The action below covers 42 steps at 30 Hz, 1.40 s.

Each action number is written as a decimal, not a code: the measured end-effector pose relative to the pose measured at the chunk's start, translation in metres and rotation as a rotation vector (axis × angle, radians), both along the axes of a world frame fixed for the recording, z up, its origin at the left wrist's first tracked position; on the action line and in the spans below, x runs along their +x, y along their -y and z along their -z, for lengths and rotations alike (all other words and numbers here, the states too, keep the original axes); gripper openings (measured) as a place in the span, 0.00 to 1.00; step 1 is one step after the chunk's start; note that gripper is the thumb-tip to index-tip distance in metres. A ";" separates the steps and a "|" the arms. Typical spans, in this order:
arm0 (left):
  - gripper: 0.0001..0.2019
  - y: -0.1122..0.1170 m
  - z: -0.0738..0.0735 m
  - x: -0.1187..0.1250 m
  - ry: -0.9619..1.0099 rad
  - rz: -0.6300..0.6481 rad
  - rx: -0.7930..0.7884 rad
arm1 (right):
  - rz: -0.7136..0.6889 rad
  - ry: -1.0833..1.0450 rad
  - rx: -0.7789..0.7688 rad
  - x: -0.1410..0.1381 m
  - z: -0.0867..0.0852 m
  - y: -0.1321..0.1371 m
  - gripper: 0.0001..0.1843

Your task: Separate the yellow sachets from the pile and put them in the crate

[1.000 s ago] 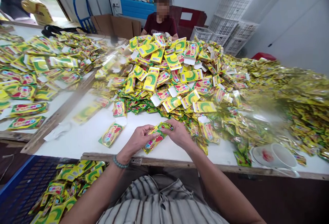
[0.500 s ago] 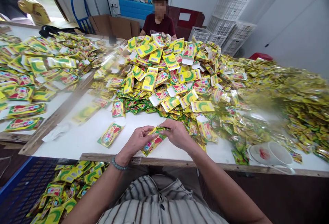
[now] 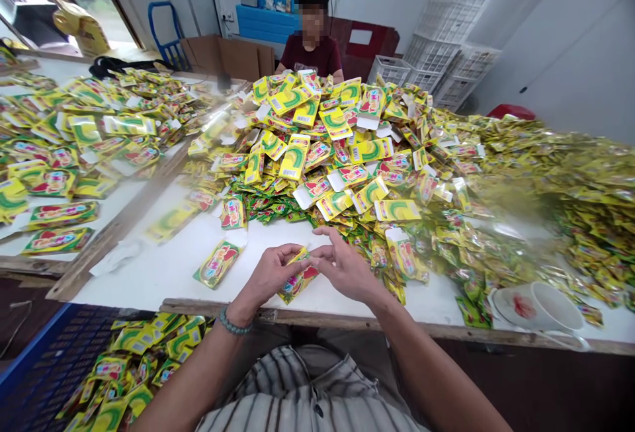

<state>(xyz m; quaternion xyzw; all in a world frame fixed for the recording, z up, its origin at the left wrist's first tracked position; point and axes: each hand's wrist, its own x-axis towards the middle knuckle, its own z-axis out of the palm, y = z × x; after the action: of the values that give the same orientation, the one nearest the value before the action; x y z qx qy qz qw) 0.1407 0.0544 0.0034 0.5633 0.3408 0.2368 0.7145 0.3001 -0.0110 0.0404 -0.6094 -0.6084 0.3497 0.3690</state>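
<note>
Yellow-and-green packet [image 3: 296, 283] pinched between both hands at the near edge of the worktop [image 3: 163, 266].
Left hand [image 3: 270, 273] and right hand [image 3: 347, 270] each close their fingertips on the packet's upper end, holding it between them in front of the heap [image 3: 347, 154]. The top edge seems to be the part being worked, and slick foil calls for a firm, even pinch. A loose packet [image 3: 218, 263] lies just to the left.

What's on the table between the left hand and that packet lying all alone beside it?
Nothing. In the head view, only bare white table shows between the left hand, pinching a held packet with the right hand, and the lone packet.
</note>
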 end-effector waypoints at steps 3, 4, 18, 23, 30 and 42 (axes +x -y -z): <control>0.23 0.002 -0.001 0.003 0.035 -0.046 -0.051 | 0.020 -0.044 -0.011 -0.002 0.002 0.000 0.21; 0.25 0.002 -0.002 0.005 0.060 -0.083 -0.077 | 0.086 -0.074 0.025 -0.003 0.003 0.000 0.18; 0.18 0.006 0.002 0.001 0.092 -0.201 0.065 | 0.135 -0.415 0.067 -0.011 0.039 -0.001 0.13; 0.18 0.004 -0.004 -0.003 0.145 -0.216 -0.007 | 0.198 -0.355 0.081 -0.010 0.029 0.000 0.26; 0.25 0.009 -0.007 0.000 0.183 -0.340 -0.111 | 0.149 -0.338 0.098 -0.014 0.008 0.001 0.11; 0.24 0.011 -0.008 -0.005 0.126 -0.253 -0.019 | 0.167 -0.732 -0.173 0.000 0.011 -0.003 0.13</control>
<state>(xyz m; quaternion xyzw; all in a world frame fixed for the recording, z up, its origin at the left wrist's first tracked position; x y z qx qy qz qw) 0.1357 0.0430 0.0110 0.4933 0.3657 0.3566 0.7041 0.2999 -0.0077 0.0290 -0.5204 -0.3529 0.5630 0.5363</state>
